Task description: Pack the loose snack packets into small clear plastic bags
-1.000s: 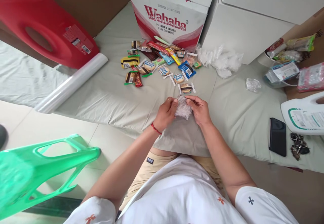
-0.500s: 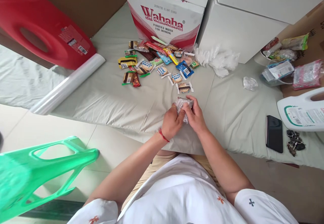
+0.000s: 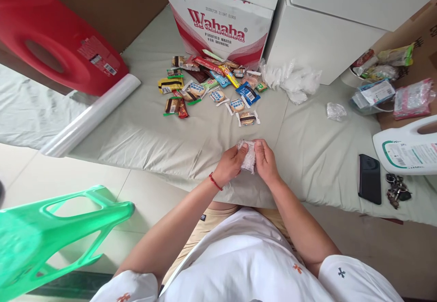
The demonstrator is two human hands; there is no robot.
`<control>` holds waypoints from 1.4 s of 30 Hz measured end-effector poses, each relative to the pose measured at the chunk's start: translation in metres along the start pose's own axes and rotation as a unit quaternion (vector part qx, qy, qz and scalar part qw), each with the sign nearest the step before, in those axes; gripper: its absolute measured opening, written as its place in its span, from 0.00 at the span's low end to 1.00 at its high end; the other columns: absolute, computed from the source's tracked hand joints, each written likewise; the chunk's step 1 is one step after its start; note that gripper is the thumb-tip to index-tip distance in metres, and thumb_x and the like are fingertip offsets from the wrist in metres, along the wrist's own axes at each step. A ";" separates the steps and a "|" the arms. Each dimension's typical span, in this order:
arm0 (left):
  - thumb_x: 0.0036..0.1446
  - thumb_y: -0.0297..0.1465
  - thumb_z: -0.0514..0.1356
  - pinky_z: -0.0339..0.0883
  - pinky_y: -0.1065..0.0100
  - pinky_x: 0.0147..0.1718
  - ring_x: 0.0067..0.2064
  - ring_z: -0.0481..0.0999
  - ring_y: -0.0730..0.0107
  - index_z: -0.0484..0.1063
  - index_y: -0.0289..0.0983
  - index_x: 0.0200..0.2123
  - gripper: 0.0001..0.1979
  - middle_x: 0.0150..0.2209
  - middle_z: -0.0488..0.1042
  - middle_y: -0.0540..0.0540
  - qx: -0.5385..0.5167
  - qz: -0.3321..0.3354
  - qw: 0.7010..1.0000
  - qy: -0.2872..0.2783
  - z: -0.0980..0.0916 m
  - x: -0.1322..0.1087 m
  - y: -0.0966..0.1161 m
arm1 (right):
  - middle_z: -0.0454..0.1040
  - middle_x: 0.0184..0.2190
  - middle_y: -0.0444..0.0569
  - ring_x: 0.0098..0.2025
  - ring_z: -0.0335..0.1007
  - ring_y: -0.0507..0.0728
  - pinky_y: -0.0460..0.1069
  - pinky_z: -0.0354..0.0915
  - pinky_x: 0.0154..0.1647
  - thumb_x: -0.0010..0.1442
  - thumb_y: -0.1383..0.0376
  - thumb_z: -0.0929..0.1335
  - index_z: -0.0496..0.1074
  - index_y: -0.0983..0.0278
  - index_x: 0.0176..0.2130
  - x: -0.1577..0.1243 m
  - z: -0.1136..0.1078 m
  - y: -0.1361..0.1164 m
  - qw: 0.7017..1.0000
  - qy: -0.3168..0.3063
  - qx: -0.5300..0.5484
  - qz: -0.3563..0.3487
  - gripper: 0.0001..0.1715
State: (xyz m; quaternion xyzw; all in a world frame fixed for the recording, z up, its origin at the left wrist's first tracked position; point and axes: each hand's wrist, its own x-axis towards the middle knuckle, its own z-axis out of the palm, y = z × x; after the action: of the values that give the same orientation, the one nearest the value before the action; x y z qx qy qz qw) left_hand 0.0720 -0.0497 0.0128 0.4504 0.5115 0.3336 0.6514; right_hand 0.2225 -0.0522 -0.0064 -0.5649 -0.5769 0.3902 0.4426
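Observation:
Between my two hands is a small packet wrapped in clear, crinkled plastic [image 3: 250, 158]; its contents cannot be made out. My left hand [image 3: 232, 161], with a red cord on the wrist, grips its left side, thumb on top. My right hand [image 3: 266, 161] closes on its right edge, thumb pressed along it. Just beyond the hands lies a wrapped biscuit [image 3: 248, 118], with another biscuit packet [image 3: 236, 105] and a blue snack packet [image 3: 248, 93] behind it. Several more wrapped snacks [image 3: 194, 90] form a loose pile farther back.
A Wahaha carton [image 3: 218, 33] stands behind the snacks. Crumpled clear plastic [image 3: 300, 81] lies to its right. A plastic film roll [image 3: 92, 115] and red jug [image 3: 85, 56] are at left, above a green stool [image 3: 68, 229]. At right are a phone [image 3: 369, 179], keys [image 3: 398, 190] and white jug [image 3: 406, 149].
Both hands have drawn slightly nearer my body with the wrapped packet. My right thumb has shifted from the packet's middle to its right edge, so more of its top shows.

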 end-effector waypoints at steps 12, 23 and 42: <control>0.55 0.67 0.56 0.42 0.70 0.12 0.16 0.58 0.75 0.68 0.39 0.26 0.34 0.19 0.66 0.49 -0.089 -0.104 0.986 -0.097 -0.004 -0.012 0.013 | 0.71 0.66 0.53 0.71 0.62 0.64 0.66 0.63 0.71 0.72 0.65 0.65 0.67 0.55 0.67 -0.014 -0.051 -0.016 0.924 -0.200 -0.171 -0.278 0.27; 0.57 0.58 0.64 0.69 0.65 0.36 0.37 0.75 0.64 0.74 0.36 0.38 0.28 0.36 0.77 0.44 0.027 0.095 0.991 -0.086 0.006 -0.023 0.003 | 0.80 0.33 0.45 0.29 0.77 0.56 0.50 0.77 0.27 0.59 0.46 0.76 0.75 0.60 0.47 -0.047 -0.053 0.003 0.978 -0.161 0.052 0.121 0.25; 0.67 0.43 0.57 0.74 0.65 0.36 0.39 0.77 0.66 0.78 0.37 0.41 0.16 0.46 0.76 0.43 0.201 0.144 0.945 0.213 -0.057 -0.034 -0.023 | 0.77 0.26 0.47 0.20 0.64 0.48 0.43 0.56 0.16 0.63 0.52 0.74 0.76 0.62 0.37 0.098 -0.261 -0.037 0.934 0.266 0.065 0.229 0.16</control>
State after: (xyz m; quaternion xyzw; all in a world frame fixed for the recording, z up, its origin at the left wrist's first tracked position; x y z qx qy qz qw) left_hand 0.0073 -0.0742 -0.0005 0.5590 0.6243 0.4025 0.3684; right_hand 0.4625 0.0305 0.1147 -0.7346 -0.2665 0.3528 0.5147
